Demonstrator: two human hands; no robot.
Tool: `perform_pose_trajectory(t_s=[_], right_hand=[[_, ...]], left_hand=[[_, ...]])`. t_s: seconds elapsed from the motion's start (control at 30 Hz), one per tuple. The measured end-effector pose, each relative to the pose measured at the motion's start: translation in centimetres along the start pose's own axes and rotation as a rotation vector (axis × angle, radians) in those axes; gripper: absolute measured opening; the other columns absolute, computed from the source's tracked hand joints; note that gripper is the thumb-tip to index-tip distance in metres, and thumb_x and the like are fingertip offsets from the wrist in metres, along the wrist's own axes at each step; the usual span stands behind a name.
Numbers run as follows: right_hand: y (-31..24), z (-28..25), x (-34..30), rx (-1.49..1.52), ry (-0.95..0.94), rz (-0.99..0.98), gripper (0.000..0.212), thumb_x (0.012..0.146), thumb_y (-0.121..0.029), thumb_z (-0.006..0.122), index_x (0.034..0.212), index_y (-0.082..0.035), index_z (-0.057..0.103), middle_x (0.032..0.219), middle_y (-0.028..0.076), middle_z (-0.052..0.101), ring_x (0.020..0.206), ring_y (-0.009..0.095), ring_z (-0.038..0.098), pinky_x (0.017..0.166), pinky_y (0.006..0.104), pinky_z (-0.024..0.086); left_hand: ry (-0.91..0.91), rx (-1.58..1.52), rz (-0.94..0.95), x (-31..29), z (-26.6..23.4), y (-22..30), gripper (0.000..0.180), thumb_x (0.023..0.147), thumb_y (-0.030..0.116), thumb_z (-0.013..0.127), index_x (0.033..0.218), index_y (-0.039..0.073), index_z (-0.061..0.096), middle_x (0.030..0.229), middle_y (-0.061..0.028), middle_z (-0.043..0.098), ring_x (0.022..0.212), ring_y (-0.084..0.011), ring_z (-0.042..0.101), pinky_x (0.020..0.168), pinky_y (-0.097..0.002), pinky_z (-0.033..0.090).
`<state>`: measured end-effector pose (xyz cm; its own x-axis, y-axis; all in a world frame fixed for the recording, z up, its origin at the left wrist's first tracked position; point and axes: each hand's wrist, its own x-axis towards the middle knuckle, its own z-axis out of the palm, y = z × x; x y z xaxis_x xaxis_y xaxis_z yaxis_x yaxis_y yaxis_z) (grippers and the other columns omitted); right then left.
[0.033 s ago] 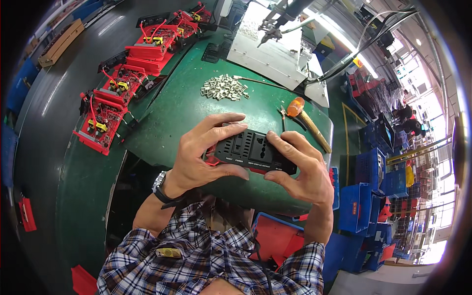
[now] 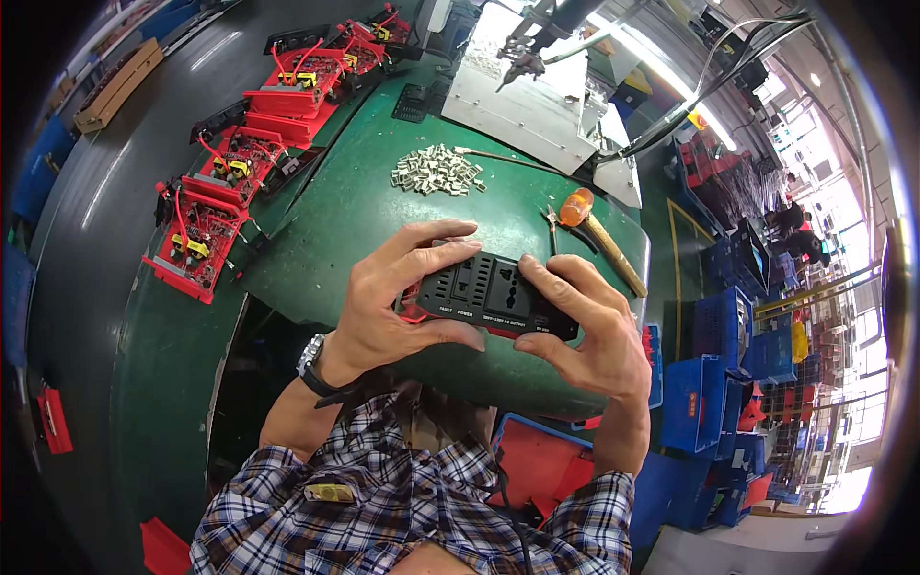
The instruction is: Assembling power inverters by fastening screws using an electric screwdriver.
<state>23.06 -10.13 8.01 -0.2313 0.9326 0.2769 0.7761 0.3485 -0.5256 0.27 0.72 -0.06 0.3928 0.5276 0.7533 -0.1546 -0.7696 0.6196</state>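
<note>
Between both hands is a power inverter's black end panel (image 2: pixel 487 290), its socket face turned up toward me. Red casing shows at its left end and along its lower edge. My left hand (image 2: pixel 402 292) grips the left end, fingers over the far edge and thumb along the near side. At the other end, my right hand (image 2: pixel 586 324) has its fingers on the top and its thumb at the near edge. Beyond the panel lie a heap of small pale clips (image 2: pixel 438 171), an orange-headed mallet (image 2: pixel 613 251) and pliers (image 2: pixel 553 230) partly hidden by my right hand.
Several open red inverter units (image 2: pixel 199 235) with circuit boards line the left side. A white machine (image 2: pixel 522 86) stands at the far side of the green table (image 2: pixel 316 259). Blue crates (image 2: pixel 692 404) are stacked at the right, and a blue bin (image 2: pixel 541 431) with red parts sits near my lap.
</note>
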Motion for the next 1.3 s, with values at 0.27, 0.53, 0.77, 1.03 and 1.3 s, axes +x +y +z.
perform_pose_trajectory(t_s=[0.27, 0.53, 0.77, 1.03, 1.3], right_hand=[[-0.7, -0.3, 0.2, 0.025, -0.025, 0.057, 0.071, 0.075, -0.027, 0.088, 0.139, -0.007, 0.064, 0.109, 0.016, 0.062, 0.101, 0.035, 0.061, 0.091, 0.0435, 0.049], [0.0, -0.2, -1.4, -0.259, 0.062, -0.013, 0.075, 0.073, -0.023, 0.091, 0.14, -0.005, 0.064, 0.132, 0.023, 0.06, 0.116, 0.037, 0.063, 0.099, 0.0406, 0.05], [1.4, 0.1, -1.2, 0.156, 0.022, 0.093, 0.081, 0.073, -0.028, 0.091, 0.142, 0.0, 0.06, 0.132, 0.023, 0.064, 0.12, 0.036, 0.065, 0.102, 0.0408, 0.05], [3.0, -0.9, -0.9, 0.084, -0.023, 0.023, 0.08, 0.075, -0.029, 0.091, 0.142, 0.001, 0.059, 0.14, 0.023, 0.06, 0.126, 0.037, 0.062, 0.105, 0.0411, 0.048], [2.7, -1.1, 0.6, 0.208, -0.115, 0.02, 0.078, 0.078, -0.028, 0.089, 0.141, 0.003, 0.057, 0.134, 0.022, 0.062, 0.123, 0.034, 0.063, 0.104, 0.0398, 0.049]], left_hand=[[-0.02, 0.006, -0.007, -0.3, 0.0, -0.2, 0.091, 0.058, 0.034, 0.097, 0.135, -0.002, 0.064, 0.139, -0.0244, 0.061, 0.115, -0.0315, 0.07, 0.096, -0.0388, 0.058], [-0.068, 0.064, -0.001, 0.1, -0.4, 0.4, 0.084, 0.062, 0.026, 0.098, 0.132, -0.005, 0.065, 0.145, -0.0266, 0.057, 0.116, -0.0314, 0.07, 0.097, -0.0391, 0.057], [-0.121, 0.047, -0.06, 0.5, -0.6, 1.1, 0.067, 0.065, 0.024, 0.095, 0.126, 0.006, 0.074, 0.145, -0.0186, 0.059, 0.111, -0.0297, 0.069, 0.095, -0.0391, 0.057], [-0.298, 0.138, 0.071, 2.1, -0.9, 1.3, 0.067, 0.059, 0.021, 0.093, 0.123, 0.012, 0.076, 0.145, -0.0196, 0.058, 0.112, -0.0327, 0.065, 0.094, -0.0417, 0.056], [-0.253, 0.216, 0.112, 2.4, -1.3, 2.2, 0.053, 0.067, 0.014, 0.09, 0.119, 0.012, 0.077, 0.126, -0.0171, 0.066, 0.105, -0.0362, 0.065, 0.089, -0.0427, 0.056]])
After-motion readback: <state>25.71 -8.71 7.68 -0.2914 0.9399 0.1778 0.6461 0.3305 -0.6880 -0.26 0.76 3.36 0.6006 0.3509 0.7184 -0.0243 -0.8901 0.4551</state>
